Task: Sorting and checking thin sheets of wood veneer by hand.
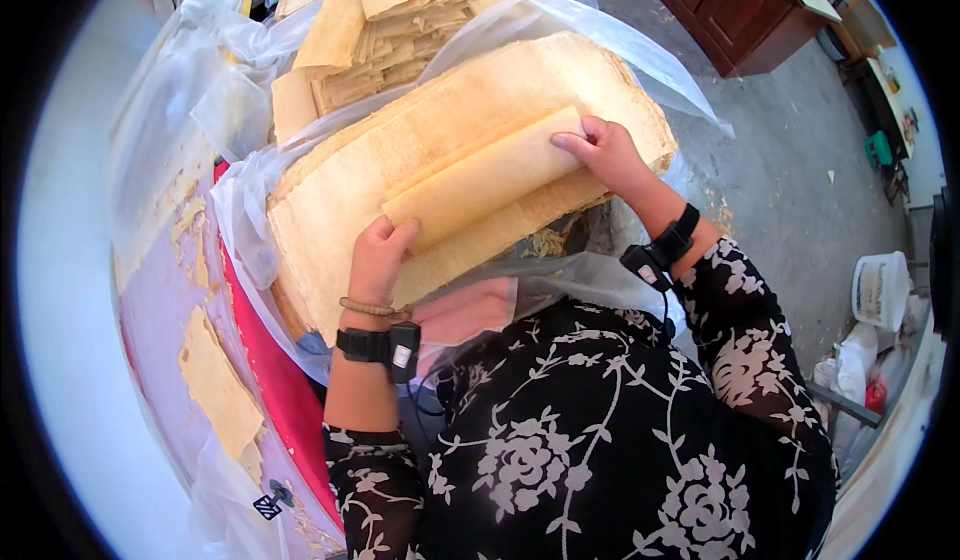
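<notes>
Both my hands hold a narrow, thin, pale-yellow sheet (485,170), which looks like dried bean curd skin, by its two ends. My left hand (380,257) pinches the near-left end, thumb and fingers closed. At the far-right end, my right hand (606,152) grips the corner with its thumb on top. Under the sheet lies a long, thick stack of similar sheets (335,185), slanting up from left to right, its edges uneven. Whether the held sheet is folded or a single layer I cannot tell.
Behind the stack, a pile of smaller folded sheets (375,30) rests on clear plastic film (235,110). Broken sheet pieces (220,385) lie at the left beside a red edge. A pink cloth (465,315) is close to my body. A white bucket (880,292) stands at right.
</notes>
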`<state>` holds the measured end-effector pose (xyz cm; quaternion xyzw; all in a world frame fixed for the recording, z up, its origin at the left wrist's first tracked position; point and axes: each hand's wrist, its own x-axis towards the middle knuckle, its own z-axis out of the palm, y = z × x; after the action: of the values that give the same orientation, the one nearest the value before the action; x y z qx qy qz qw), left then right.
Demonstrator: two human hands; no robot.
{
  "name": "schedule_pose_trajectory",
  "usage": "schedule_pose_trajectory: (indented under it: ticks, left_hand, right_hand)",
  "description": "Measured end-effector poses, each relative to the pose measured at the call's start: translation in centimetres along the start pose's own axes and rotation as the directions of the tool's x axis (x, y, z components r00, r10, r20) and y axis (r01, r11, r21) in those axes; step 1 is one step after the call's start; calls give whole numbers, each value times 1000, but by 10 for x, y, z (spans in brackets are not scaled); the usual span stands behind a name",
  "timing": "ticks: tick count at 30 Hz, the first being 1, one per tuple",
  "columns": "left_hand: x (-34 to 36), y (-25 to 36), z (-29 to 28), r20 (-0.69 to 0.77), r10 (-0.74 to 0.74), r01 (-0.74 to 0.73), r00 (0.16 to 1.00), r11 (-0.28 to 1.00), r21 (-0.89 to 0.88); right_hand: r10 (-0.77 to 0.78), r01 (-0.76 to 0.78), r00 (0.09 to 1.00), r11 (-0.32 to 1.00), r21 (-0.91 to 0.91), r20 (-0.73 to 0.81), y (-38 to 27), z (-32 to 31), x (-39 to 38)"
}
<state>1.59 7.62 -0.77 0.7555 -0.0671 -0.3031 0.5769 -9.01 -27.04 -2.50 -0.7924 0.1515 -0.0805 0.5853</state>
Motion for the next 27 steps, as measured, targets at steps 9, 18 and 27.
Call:
schedule_pose_trajectory:
  ticks: [9, 18, 27]
  left_hand:
    - [5, 18, 62, -240, 664, -13, 708, 351, 936]
    - [24, 33, 78, 308, 661, -491, 684, 104, 865]
    - [46, 17, 75, 356, 546, -471, 758, 82, 878]
  right_hand:
    - [66, -192, 967, 820, -540, -244, -32, 25, 15]
    - [66, -221, 968, 689, -690, -243, -35, 33, 15]
    - [-567, 128, 797, 493, -861, -207, -30, 56, 10]
